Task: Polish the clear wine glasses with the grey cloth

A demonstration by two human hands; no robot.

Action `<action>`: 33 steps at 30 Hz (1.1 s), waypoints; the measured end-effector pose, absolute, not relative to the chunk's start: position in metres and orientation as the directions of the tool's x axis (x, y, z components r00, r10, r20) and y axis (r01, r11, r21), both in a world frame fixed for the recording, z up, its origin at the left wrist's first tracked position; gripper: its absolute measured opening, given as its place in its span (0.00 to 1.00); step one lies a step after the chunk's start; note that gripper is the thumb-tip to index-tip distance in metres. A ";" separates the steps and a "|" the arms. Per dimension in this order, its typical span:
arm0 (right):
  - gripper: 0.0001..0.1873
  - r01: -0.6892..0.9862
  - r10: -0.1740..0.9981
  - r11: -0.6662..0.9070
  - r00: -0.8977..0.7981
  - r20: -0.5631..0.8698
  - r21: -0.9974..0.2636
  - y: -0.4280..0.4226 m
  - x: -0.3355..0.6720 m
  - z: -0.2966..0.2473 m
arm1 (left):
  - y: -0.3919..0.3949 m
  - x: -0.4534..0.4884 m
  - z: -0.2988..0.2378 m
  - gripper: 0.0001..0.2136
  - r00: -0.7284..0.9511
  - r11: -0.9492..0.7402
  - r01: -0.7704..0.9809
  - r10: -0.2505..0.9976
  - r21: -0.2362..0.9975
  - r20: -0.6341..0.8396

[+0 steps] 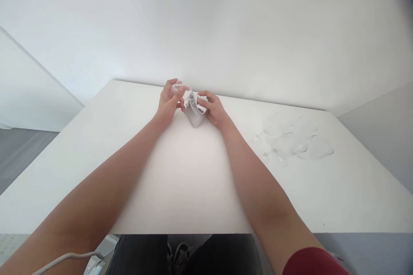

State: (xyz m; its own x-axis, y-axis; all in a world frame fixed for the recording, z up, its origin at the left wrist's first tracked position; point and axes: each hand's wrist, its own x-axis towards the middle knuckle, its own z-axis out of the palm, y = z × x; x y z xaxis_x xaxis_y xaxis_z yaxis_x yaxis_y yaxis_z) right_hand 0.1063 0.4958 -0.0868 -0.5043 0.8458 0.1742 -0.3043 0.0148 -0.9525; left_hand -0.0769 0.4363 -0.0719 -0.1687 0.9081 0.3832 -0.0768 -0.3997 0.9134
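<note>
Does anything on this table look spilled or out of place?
A loose scatter of clear glossy pieces lies on the white table, right of the hands; plastic or liquid, I cannot tell. Otherwise nothing stands out: left hand and right hand both grip a small crumpled grey pouch.

Plain white wall (pixel 226 17) behind a white table (pixel 180 180), grey floor (pixel 19 154) left, perhaps a grey panel (pixel 380 137) right.

A small pale grey fabric pouch (pixel 195 115) sits just above the frame's centre, near the far edge of the table (pixel 193 180). Its top is gathered and crumpled, pinched between the left hand (pixel 168 102) and the right hand (pixel 215 111). Its rounded bottom rests on the table.
</note>
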 end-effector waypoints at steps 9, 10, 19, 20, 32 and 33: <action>0.17 -0.141 0.757 0.203 -0.605 0.247 -0.969 0.486 0.110 -0.078 | 0.433 -0.075 -0.069 0.23 -0.049 -0.369 -0.147 0.930 0.918 0.365; 0.17 -0.155 0.726 0.159 -0.651 0.222 -0.975 0.486 0.110 -0.077 | 0.432 -0.075 -0.068 0.22 -0.034 -0.368 -0.150 0.929 0.917 0.368; 0.21 -0.182 0.710 0.230 -0.641 0.293 -0.956 0.488 0.106 -0.082 | 0.435 -0.075 -0.070 0.21 -0.079 -0.362 -0.155 0.932 0.919 0.354; 0.22 -0.186 0.723 0.242 -0.620 0.305 -0.952 0.489 0.105 -0.082 | 0.436 -0.075 -0.070 0.21 -0.078 -0.359 -0.150 0.933 0.921 0.351; 0.18 -0.398 0.956 0.164 -0.160 0.245 -0.902 0.520 0.108 -0.099 | 0.432 -0.077 -0.069 0.23 0.008 -0.344 -0.151 0.937 0.927 0.350; 0.19 -0.429 0.968 0.190 -0.068 0.241 -0.883 0.524 0.111 -0.101 | 0.432 -0.078 -0.069 0.23 -0.014 -0.350 -0.142 0.936 0.926 0.352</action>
